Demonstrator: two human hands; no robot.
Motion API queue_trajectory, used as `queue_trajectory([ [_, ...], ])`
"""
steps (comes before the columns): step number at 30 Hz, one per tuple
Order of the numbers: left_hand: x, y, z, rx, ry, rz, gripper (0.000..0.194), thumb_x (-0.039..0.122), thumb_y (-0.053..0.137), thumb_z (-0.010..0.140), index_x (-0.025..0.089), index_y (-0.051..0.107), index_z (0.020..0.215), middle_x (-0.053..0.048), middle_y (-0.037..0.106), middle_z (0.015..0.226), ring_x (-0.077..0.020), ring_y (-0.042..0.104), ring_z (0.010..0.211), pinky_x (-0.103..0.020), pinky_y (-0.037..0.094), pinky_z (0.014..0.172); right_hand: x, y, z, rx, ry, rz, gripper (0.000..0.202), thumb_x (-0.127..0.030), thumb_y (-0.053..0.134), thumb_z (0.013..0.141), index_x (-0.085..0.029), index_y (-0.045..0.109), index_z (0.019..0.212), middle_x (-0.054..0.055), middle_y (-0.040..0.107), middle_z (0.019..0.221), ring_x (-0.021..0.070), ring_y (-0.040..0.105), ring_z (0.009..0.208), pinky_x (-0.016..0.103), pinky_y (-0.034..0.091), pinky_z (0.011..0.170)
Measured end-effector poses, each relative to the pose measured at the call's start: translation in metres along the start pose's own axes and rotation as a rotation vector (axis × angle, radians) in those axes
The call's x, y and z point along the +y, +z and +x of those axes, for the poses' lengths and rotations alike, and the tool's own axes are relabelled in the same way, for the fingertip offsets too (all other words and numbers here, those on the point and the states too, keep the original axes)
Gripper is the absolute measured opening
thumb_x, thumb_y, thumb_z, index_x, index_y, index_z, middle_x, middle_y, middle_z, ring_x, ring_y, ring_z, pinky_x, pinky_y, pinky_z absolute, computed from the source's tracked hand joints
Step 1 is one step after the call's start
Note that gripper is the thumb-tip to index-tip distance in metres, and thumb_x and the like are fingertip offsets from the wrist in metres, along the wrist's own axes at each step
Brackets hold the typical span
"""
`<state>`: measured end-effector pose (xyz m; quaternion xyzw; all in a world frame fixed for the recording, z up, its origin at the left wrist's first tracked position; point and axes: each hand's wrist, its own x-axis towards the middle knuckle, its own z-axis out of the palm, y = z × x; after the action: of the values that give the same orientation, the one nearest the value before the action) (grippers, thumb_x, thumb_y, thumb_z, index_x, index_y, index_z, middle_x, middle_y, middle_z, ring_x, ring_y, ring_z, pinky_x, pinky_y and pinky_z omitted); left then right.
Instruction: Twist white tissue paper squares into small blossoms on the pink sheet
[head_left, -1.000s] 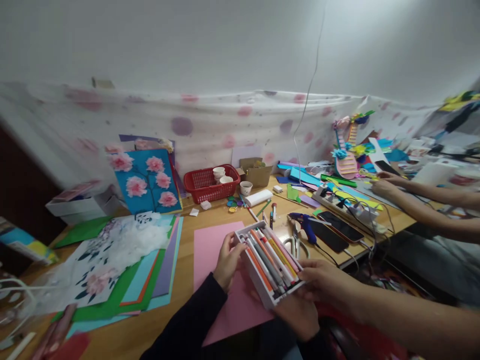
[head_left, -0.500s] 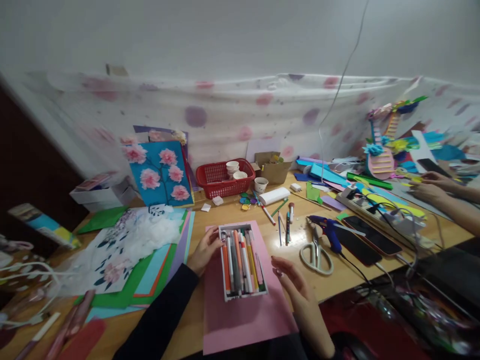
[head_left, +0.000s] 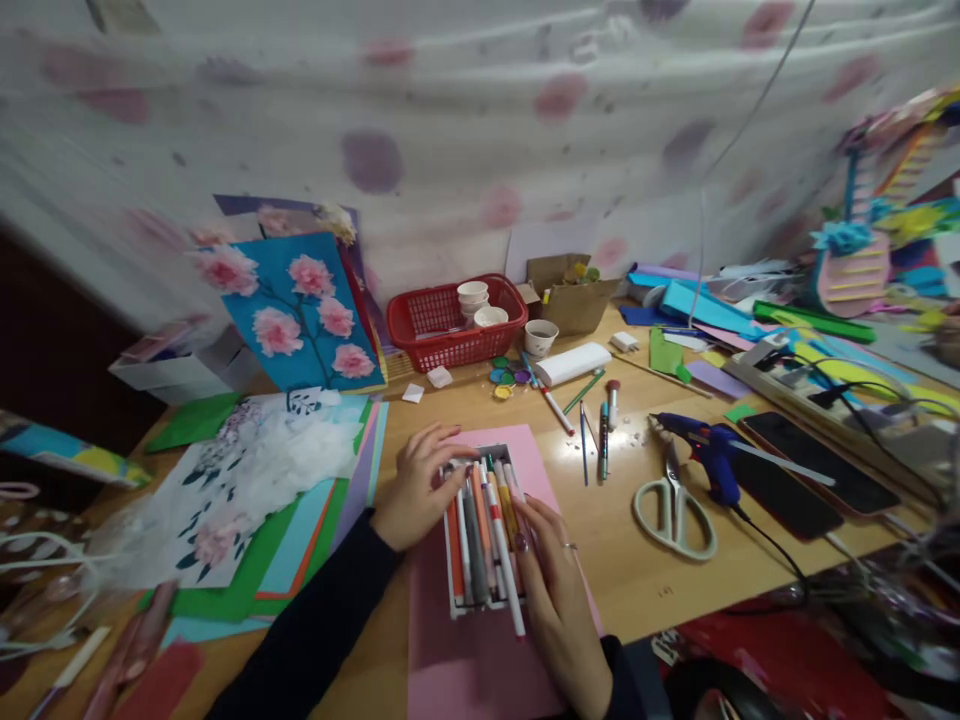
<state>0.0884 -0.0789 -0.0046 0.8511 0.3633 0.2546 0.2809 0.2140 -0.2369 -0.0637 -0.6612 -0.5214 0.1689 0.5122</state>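
Observation:
A white box (head_left: 457,590) full of markers rests on a pink sheet (head_left: 442,670) near the table's front. My left hand (head_left: 429,485) curves over the box's far left corner, its fingers apart and reaching over the marker tops. Along the box's right side lies my right hand (head_left: 551,580), fingertips at the markers; whether it grips one is hidden. One white marker with a red band (head_left: 504,545) sticks out over the box's near edge, beside the right fingers. The other markers, orange, grey, yellow and pink, lie lengthwise inside.
White-handled scissors (head_left: 675,510), a blue glue gun (head_left: 709,455) and phones (head_left: 821,460) lie to the right. Behind stand a red basket (head_left: 457,345) and a paper cup (head_left: 540,338). Paper sheets (head_left: 300,550) and a flower picture (head_left: 300,310) are at left.
The view has tilted down and shifted. My left hand has moved over the box's far end, and my right hand has come in to the markers. One white marker now juts over the near edge.

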Motion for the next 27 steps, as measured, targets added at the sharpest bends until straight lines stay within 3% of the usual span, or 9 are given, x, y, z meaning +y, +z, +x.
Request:
queue_trajectory([
  [3, 0.014, 0.007, 0.015, -0.070, -0.021, 0.162, 0.021, 0.022, 0.051, 0.082, 0.024, 0.071, 0.089, -0.007, 0.058, 0.127, -0.0297, 0.038, 0.128, -0.051, 0.022, 0.107, -0.001, -0.004, -0.003, 0.038, -0.077, -0.004, 0.039, -0.020, 0.034, 0.092, -0.026, 0.049, 0.128, 0.009, 0.039, 0.139, 0.0274, 0.038, 0.129, 0.047, 0.039, 0.100],
  [5, 0.017, 0.014, 0.021, -0.070, -0.033, 0.255, 0.021, 0.023, 0.051, 0.083, 0.023, 0.072, 0.082, -0.008, 0.061, 0.123, -0.0298, 0.042, 0.123, -0.052, 0.021, 0.106, -0.002, -0.007, -0.005, 0.061, -0.219, -0.040, 0.039, -0.023, 0.040, 0.088, -0.025, 0.052, 0.125, 0.009, 0.034, 0.143, 0.0332, 0.033, 0.131, 0.055, 0.035, 0.101],
  [9, 0.019, 0.028, 0.026, -0.029, -0.035, 0.387, 0.024, 0.029, 0.052, 0.084, 0.023, 0.072, 0.071, -0.007, 0.066, 0.114, -0.0280, 0.051, 0.112, -0.051, 0.023, 0.105, -0.004, -0.007, -0.003, 0.014, -0.461, -0.192, 0.040, -0.015, 0.058, 0.073, -0.025, 0.060, 0.111, 0.008, 0.047, 0.133, 0.0358, 0.036, 0.126, 0.061, 0.028, 0.104],
  [14, 0.026, 0.035, 0.030, 0.013, -0.127, 0.388, 0.023, 0.037, 0.062, 0.077, 0.023, 0.070, 0.060, -0.007, 0.071, 0.100, -0.0286, 0.056, 0.101, -0.054, 0.020, 0.105, -0.002, -0.003, 0.003, 0.008, -0.477, -0.184, 0.040, -0.009, 0.057, 0.069, -0.021, 0.059, 0.108, 0.009, 0.061, 0.115, 0.0316, 0.046, 0.116, 0.057, 0.038, 0.098],
  [19, 0.040, 0.034, 0.040, -0.024, -0.230, 0.382, 0.018, 0.026, 0.062, 0.073, 0.021, 0.070, 0.057, -0.008, 0.073, 0.087, -0.0295, 0.060, 0.093, -0.058, 0.023, 0.100, -0.004, -0.004, 0.002, 0.018, -0.472, -0.175, 0.039, -0.010, 0.058, 0.068, -0.020, 0.059, 0.106, 0.010, 0.062, 0.112, 0.0312, 0.048, 0.113, 0.057, 0.038, 0.097],
  [24, 0.044, 0.031, 0.042, -0.047, -0.279, 0.352, 0.019, 0.019, 0.057, 0.072, 0.022, 0.072, 0.059, -0.006, 0.074, 0.091, -0.0278, 0.062, 0.095, -0.050, 0.035, 0.095, -0.006, -0.004, 0.001, 0.029, -0.471, -0.139, 0.040, -0.007, 0.056, 0.068, -0.018, 0.059, 0.106, 0.011, 0.062, 0.111, 0.0304, 0.049, 0.112, 0.057, 0.037, 0.097],
  [27, 0.037, 0.030, 0.040, -0.005, -0.289, 0.194, 0.018, 0.019, 0.058, 0.071, 0.022, 0.072, 0.059, -0.006, 0.073, 0.093, -0.0241, 0.063, 0.094, -0.041, 0.040, 0.091, -0.006, -0.004, 0.002, 0.035, -0.465, -0.115, 0.041, -0.005, 0.056, 0.068, -0.018, 0.059, 0.106, 0.011, 0.062, 0.112, 0.0297, 0.050, 0.112, 0.056, 0.039, 0.097],
])
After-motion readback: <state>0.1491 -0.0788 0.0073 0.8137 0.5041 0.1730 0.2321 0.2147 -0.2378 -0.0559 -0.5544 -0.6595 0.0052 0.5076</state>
